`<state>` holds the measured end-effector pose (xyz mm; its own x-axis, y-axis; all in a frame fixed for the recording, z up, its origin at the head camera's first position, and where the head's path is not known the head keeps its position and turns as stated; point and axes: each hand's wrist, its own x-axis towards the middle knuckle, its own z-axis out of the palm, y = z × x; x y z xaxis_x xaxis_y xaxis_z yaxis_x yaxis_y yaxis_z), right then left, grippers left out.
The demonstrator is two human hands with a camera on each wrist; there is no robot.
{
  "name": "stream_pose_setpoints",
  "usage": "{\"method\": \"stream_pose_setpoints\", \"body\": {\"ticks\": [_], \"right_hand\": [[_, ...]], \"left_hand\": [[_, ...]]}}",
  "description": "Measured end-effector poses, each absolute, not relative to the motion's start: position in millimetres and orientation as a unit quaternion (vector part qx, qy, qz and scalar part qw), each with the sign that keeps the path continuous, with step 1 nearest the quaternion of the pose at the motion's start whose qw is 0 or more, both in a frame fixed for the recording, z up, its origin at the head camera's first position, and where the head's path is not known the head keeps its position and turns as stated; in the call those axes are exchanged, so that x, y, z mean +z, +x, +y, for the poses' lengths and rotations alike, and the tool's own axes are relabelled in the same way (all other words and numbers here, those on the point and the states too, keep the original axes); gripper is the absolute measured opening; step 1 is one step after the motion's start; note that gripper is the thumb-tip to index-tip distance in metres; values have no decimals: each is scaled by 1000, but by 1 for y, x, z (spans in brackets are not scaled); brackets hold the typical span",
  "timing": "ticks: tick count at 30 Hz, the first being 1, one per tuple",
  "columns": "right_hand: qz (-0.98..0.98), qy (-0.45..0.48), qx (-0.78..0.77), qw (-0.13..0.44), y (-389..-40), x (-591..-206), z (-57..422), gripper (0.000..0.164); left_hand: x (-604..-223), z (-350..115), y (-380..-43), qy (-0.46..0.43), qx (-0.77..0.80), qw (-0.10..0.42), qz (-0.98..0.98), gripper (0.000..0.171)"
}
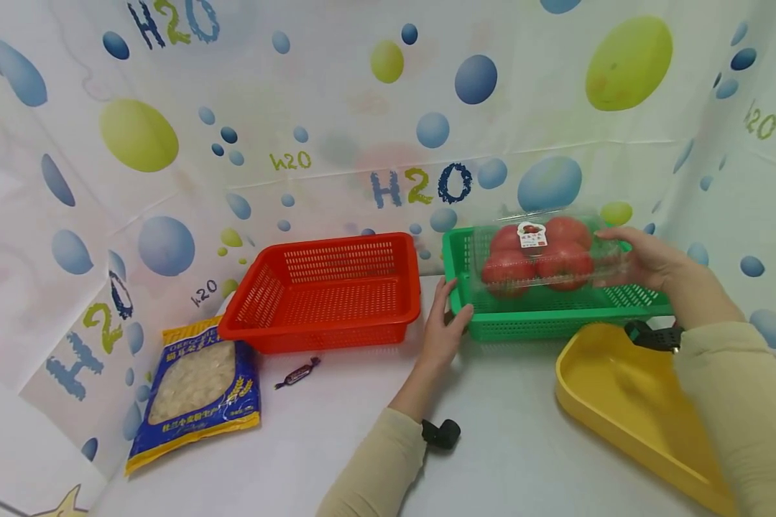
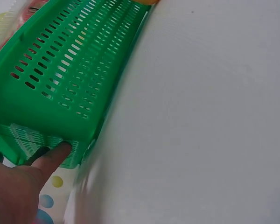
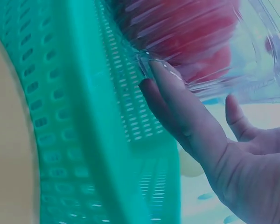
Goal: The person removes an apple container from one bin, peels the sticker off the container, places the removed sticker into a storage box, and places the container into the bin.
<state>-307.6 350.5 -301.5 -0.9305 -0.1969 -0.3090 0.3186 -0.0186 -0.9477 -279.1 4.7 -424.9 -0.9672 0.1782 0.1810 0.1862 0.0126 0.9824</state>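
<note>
A clear plastic box of tomatoes with a white label is tilted over the green basket. My right hand grips the box by its right end, thumb on top; in the right wrist view, fingers press against the clear plastic from below. Several red tomatoes show through it. At the basket's left end, my left hand touches the wall with fingers extended. The left wrist view shows one straight digit against the green end wall, while the other fingers are mostly hidden.
Left of the green basket stands a red basket. A wrapped candy lies before it, beside a blue and yellow pasta bag. A yellow tray sits at front right under the right forearm. A patterned curtain hangs behind.
</note>
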Motion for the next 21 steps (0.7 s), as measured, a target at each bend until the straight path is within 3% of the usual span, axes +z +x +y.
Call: {"method": "stream_pose_setpoints", "body": {"ticks": [7, 16, 21], "right_hand": [[644, 52, -746, 160, -294, -288, 346, 38], [595, 36, -786, 161, -275, -277, 333, 40], [591, -2, -789, 169, -263, -275, 325, 30]], "left_hand": [[-419, 1, -274, -139, -669, 24, -730, 66], [-407, -7, -258, -171, -657, 50, -733, 62], [-399, -21, -245, -189, -687, 42, -701, 57]]}}
